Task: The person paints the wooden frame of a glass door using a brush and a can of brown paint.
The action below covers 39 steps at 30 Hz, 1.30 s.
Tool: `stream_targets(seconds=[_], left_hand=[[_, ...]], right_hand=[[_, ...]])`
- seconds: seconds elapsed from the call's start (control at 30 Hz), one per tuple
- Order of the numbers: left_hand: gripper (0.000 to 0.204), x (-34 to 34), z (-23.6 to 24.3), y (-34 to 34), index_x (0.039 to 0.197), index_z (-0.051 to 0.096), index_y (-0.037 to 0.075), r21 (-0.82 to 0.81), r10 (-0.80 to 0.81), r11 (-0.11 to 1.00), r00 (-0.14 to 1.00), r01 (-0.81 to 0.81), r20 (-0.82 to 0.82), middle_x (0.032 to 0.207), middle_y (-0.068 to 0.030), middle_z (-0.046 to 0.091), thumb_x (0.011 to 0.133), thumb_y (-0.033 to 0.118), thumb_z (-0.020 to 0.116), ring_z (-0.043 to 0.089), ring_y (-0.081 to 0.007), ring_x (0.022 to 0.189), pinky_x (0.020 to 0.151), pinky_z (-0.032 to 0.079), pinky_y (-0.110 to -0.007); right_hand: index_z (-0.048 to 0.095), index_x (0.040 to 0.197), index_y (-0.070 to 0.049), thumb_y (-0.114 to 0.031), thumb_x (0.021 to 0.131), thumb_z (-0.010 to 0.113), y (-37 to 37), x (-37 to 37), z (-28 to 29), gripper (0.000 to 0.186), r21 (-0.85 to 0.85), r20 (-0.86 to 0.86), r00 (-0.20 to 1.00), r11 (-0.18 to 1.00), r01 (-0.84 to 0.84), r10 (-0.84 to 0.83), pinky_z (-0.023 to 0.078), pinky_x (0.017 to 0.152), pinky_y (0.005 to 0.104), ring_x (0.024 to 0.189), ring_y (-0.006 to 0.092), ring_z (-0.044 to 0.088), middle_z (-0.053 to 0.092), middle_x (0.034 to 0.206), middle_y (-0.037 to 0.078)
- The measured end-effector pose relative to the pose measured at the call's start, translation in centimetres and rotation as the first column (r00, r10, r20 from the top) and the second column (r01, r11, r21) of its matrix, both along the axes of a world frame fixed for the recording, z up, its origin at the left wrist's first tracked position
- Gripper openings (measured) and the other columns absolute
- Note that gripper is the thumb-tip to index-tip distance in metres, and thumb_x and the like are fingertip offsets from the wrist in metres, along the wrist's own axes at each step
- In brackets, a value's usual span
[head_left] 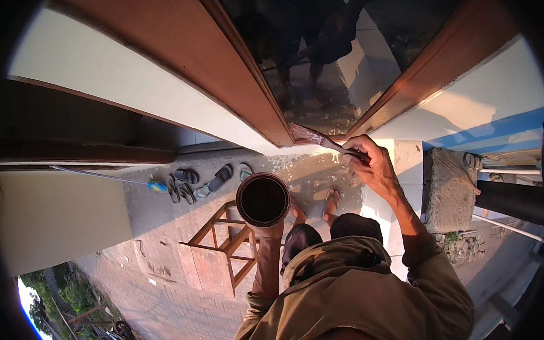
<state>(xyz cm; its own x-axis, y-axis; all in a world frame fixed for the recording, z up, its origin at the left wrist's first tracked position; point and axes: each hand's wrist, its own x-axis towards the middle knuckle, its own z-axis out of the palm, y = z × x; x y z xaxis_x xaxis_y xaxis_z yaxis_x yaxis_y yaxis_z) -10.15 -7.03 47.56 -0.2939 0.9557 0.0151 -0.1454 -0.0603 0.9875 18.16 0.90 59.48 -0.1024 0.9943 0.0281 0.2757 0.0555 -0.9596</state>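
Note:
My left hand [269, 231] holds up a round paint can [239, 201] from beneath. Dark brown paint shows inside it, and the can hides most of those fingers. In my right hand [370, 159] is a paintbrush [328, 142], pinched by its handle with the fingers closed. Its brown-stained bristles point left and lie at the lower left corner of a brown window frame [262, 98]; whether they touch it I cannot tell. Dark glass [317, 90] within the frame reflects a figure.
A wooden stool [206, 262] stands below left of the can. Several sandals [221, 178] lie by the wall, near a pole with a blue end [157, 186]. My feet [332, 204] stand on paint-spotted floor. At right is a rough block [452, 190] beside a white and blue wall [486, 132].

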Motion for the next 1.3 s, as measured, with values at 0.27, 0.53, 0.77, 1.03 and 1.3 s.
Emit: stream_targets(seconds=[0.27, 0.53, 0.77, 1.03, 1.3], left_hand=[[0.05, 2.8, 1.2, -0.5, 0.144, 0.05, 0.006, -0.013, -0.026, 1.0, 0.999, 0.027, 0.034, 0.139, -0.0125, 0.06, 0.104, 0.034, 0.041, 0.059, -0.0247, 0.128, 0.106, 0.053, -0.041], [0.072, 4.6, 1.9, -0.8, 0.143, 0.057, 0.008, -0.113, -0.042, 0.95, 0.48, 0.29, 0.876, 0.142, -0.0105, 0.062, 0.104, 0.063, 0.032, 0.058, -0.0287, 0.131, 0.114, 0.043, -0.047], [0.08, 5.9, 1.0, -0.8, 0.149, 0.05, 0.013, -0.176, -0.021, 0.933, 0.535, 0.315, 0.845, 0.147, -0.0154, 0.055, 0.099, 0.071, 0.025, 0.056, -0.0347, 0.133, 0.107, 0.05, -0.054], [0.07, 5.6, 3.8, 0.1, 0.14, 0.058, 0.011, -0.146, 0.014, 0.964, 0.507, 0.222, 0.862, 0.139, -0.0104, 0.062, 0.102, 0.065, 0.033, 0.059, -0.0284, 0.128, 0.108, 0.048, -0.048], [0.064, 5.5, 8.8, 2.4, 0.136, 0.063, 0.013, -0.05, -0.049, 0.987, 0.587, 0.151, 0.808, 0.136, -0.0049, 0.066, 0.104, 0.061, 0.034, 0.059, -0.0235, 0.129, 0.113, 0.043, -0.044]], right_hand=[[0.068, 0.111, 0.002, -0.012, 0.101, 0.065, -5.4, 2.2, 6.8, 0.018, -0.025, -0.527, 0.833, 0.983, 0.182, -0.168, 0.052, 0.059, 0.027, 0.064, 0.0152, 0.068, 0.073, 0.088, 0.011], [0.073, 0.106, -0.007, -0.015, 0.091, 0.077, -4.2, -3.6, 12.4, 0.018, 0.239, 0.401, 0.892, 0.916, -0.322, 0.209, 0.054, 0.066, 0.0338, 0.072, 0.0243, 0.071, 0.073, 0.089, 0.009], [0.075, 0.107, -0.011, -0.02, 0.091, 0.077, -2.6, -6.0, 10.2, 0.018, -0.016, 0.586, 0.702, 0.872, -0.489, 0.404, 0.056, 0.074, 0.0367, 0.081, 0.0288, 0.071, 0.075, 0.094, 0.007], [0.068, 0.105, -0.005, -0.018, 0.096, 0.074, -3.1, -3.7, 11.1, 0.017, 0.094, 0.136, 0.977, 0.979, -0.178, 0.165, 0.053, 0.059, 0.0307, 0.066, 0.0163, 0.068, 0.07, 0.086, 0.004], [0.063, 0.096, -0.011, -0.032, 0.099, 0.07, -3.6, -1.8, 6.0, 0.022, -0.359, -0.706, 0.626, 0.929, 0.087, -0.332, 0.046, 0.048, 0.0279, 0.054, 0.0166, 0.063, 0.071, 0.076, 0.009]])
